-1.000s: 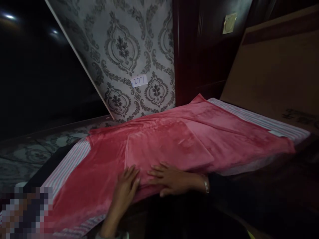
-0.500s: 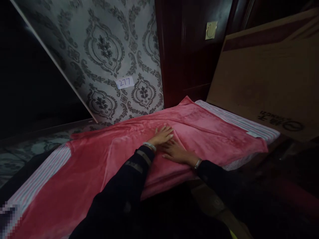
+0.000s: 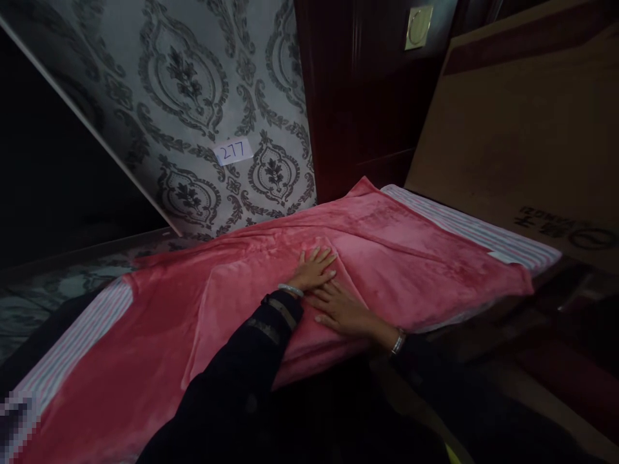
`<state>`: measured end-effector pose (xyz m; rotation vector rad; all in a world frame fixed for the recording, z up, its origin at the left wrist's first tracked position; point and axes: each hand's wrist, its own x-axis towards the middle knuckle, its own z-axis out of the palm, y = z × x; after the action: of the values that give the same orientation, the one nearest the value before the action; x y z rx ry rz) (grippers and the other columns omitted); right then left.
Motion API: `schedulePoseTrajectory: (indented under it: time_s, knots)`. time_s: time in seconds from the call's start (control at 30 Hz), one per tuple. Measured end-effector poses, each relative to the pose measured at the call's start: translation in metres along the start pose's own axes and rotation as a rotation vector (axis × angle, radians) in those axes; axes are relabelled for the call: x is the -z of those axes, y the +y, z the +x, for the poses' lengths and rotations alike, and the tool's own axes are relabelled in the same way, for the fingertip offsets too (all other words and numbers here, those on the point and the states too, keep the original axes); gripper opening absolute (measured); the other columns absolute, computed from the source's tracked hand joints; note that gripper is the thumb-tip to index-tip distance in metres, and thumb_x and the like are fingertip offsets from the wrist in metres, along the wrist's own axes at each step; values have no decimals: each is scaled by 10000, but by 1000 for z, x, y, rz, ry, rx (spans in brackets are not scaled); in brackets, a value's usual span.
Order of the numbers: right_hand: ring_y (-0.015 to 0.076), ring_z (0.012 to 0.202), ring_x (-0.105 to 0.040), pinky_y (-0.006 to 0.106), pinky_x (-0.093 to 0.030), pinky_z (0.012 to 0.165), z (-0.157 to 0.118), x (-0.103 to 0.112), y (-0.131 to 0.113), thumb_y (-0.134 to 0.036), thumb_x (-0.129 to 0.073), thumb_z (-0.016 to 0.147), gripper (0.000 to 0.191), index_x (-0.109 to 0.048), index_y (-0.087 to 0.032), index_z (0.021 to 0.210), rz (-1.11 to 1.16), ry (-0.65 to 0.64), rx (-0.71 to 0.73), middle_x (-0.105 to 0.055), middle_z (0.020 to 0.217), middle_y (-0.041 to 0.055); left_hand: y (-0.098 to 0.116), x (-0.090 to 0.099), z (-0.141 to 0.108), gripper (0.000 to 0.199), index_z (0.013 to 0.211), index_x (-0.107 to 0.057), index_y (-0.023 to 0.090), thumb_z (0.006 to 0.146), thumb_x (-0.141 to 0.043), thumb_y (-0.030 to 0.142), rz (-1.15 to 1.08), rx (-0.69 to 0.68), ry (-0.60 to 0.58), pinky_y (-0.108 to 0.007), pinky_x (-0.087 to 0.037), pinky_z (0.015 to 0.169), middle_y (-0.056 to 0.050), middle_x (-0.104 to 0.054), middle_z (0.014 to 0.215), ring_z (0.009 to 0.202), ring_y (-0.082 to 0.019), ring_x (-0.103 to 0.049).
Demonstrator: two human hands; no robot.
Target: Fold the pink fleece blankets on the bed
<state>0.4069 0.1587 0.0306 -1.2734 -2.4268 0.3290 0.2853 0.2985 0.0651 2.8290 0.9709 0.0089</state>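
A pink plush cloth (image 3: 401, 251) lies over a board with a striped cover (image 3: 478, 225), which shows at the right and lower left. My left hand (image 3: 313, 269) rests flat on the cloth near its middle, fingers spread. Just right of it and a little lower, my right hand (image 3: 341, 309) also lies on the cloth, its fingers stretched out towards the left hand. The two hands meet at the fingertips. Folds run through the cloth around them. Neither hand holds anything.
Behind stands a patterned wall (image 3: 188, 77) with a paper label (image 3: 233, 151) reading 277. A large cardboard box (image 3: 522, 135) leans at the right, beside a dark red panel (image 3: 358, 90). A dark screen-like panel (image 3: 62, 154) fills the left.
The view has shifted slightly closer. My right hand has moved a little down, and the fingers of my left hand look more spread. Both stay on the cloth.
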Motion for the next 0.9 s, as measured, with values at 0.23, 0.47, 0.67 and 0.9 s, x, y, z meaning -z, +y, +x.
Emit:
schedulePoseTrajectory:
  time_s: [0.23,0.47,0.67,0.9]
  knots:
    - [266,1580,-89,577,-89,1273,-58,-12,-35,-588,-431,1043,699,-196,-330,1649,64,-31,-61,-208,1693,47,12,-1,-6,634,1613,-307,254,1020,-365,471,55,-30,76,-696,11,1234,-99,-276,1696,1581,-334,-159]
    - [276,1506,-342,546,-274,1240,-69,23,-31,-578,-429,1038,634,-372,-299,1605,238,-37,-20,-392,1621,66,10,28,-38,710,1641,-206,256,1009,-382,528,-93,-3,-12,-639,-97,1258,-87,-204,1718,1592,-314,-129]
    - [263,1470,-404,501,-280,1244,29,69,-8,-454,-306,1062,570,-429,-252,1581,185,119,-9,-455,1586,34,5,32,-112,651,1594,-345,238,1014,-404,528,-38,-46,8,-555,-105,1282,-111,-322,1677,1572,-274,-223]
    - [281,1567,-162,578,-133,1262,93,12,0,-445,-380,1047,580,-382,-273,1600,-21,-77,-7,-270,1679,29,63,-18,-174,775,1634,-233,211,984,-512,530,7,-46,91,-588,-129,1280,-133,-285,1686,1593,-311,-123]
